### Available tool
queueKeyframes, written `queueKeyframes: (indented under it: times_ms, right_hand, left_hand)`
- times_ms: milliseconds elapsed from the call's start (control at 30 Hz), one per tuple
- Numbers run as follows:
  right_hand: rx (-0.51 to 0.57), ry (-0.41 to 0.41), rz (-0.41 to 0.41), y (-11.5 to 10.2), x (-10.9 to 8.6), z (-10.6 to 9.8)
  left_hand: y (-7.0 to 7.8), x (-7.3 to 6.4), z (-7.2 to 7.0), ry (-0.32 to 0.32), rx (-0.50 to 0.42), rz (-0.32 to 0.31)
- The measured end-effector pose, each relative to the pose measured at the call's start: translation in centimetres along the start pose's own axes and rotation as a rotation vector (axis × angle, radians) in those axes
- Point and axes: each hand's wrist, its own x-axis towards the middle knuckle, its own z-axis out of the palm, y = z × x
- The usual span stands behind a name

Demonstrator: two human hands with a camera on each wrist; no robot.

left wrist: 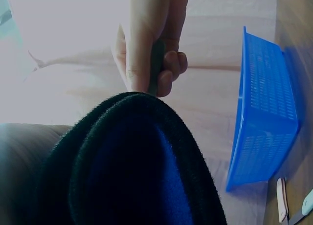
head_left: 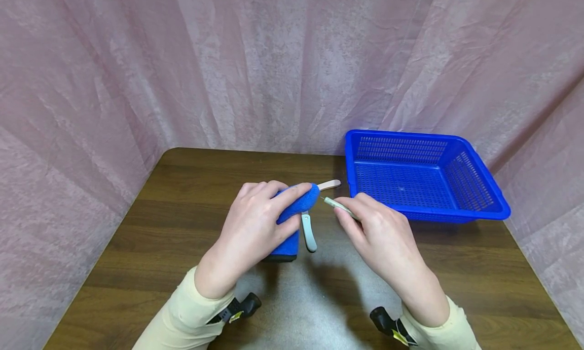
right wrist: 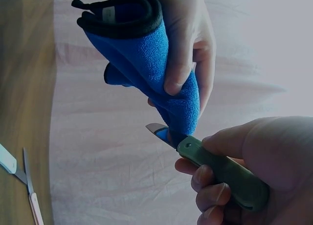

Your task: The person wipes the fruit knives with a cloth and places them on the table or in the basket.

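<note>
My left hand (head_left: 257, 218) grips a folded blue cloth (right wrist: 142, 63) with black edging. In my right hand (head_left: 380, 233) is a small knife (right wrist: 225, 176), held by its pale green handle. The cloth is pinched around its blade, and the blade's tip (right wrist: 155, 127) shows past the cloth in the right wrist view. Two more knives lie on the table beyond the cloth: one with a mint handle (head_left: 309, 233), the other with a pale pink handle (head_left: 330, 184). In the head view, the cloth and left hand hide part of them.
A blue plastic basket (head_left: 410, 211) with perforated walls stands at the back right of the wooden table (head_left: 182, 208). Behind the table hangs a pink curtain (head_left: 255, 71). Both wrists wear black straps with cameras.
</note>
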Motion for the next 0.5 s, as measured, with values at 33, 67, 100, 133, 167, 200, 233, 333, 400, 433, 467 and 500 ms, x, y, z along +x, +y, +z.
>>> queueKeyframes:
  times_ms: [33, 67, 100, 133, 167, 200, 233, 333, 400, 433, 467, 500]
  right_hand:
    - [0.0, -0.002, 0.001, 0.0, 0.0, -0.01]
    - [0.0, -0.003, 0.002, 0.0, 0.0, -0.02]
    - [0.0, -0.004, 0.003, 0.0, 0.0, -0.03]
    - [0.0, -0.004, 0.003, -0.01, 0.0, -0.04]
    - [0.0, -0.005, 0.004, -0.01, 0.0, -0.05]
    - [0.0, -0.005, 0.004, 0.0, 0.0, -0.05]
    - [0.0, -0.005, 0.005, -0.01, 0.0, -0.06]
    - [0.002, -0.004, 0.006, 0.0, 0.02, -0.07]
    - [0.004, -0.004, 0.006, 0.0, 0.03, -0.07]
    - [0.004, -0.004, 0.006, 0.01, 0.04, -0.07]
    - [0.005, -0.004, 0.006, 0.02, 0.05, -0.07]
    - [0.005, -0.004, 0.006, 0.03, 0.05, -0.07]
  left_hand:
    - [-0.04, 0.02, 0.0, -0.001, 0.0, -0.004]
    - [-0.08, 0.03, -0.01, -0.001, 0.002, -0.008]
    - [-0.12, 0.05, -0.01, -0.002, 0.004, -0.012]
    - [-0.16, 0.06, -0.01, -0.003, 0.005, -0.015]
    - [-0.2, 0.07, 0.0, -0.004, 0.007, -0.017]
    - [-0.25, 0.08, 0.01, -0.004, 0.009, -0.017]
    - [-0.28, 0.08, 0.0, -0.003, 0.01, -0.018]
    - [-0.36, 0.08, 0.01, -0.004, 0.011, -0.02]
    - [-0.38, 0.06, -0.02, -0.003, 0.011, -0.021]
    - [-0.38, 0.05, -0.05, -0.003, 0.011, -0.022]
    - [-0.39, 0.05, -0.05, -0.004, 0.011, -0.023]
    - [-0.4, 0.06, -0.07, -0.005, 0.009, -0.024]
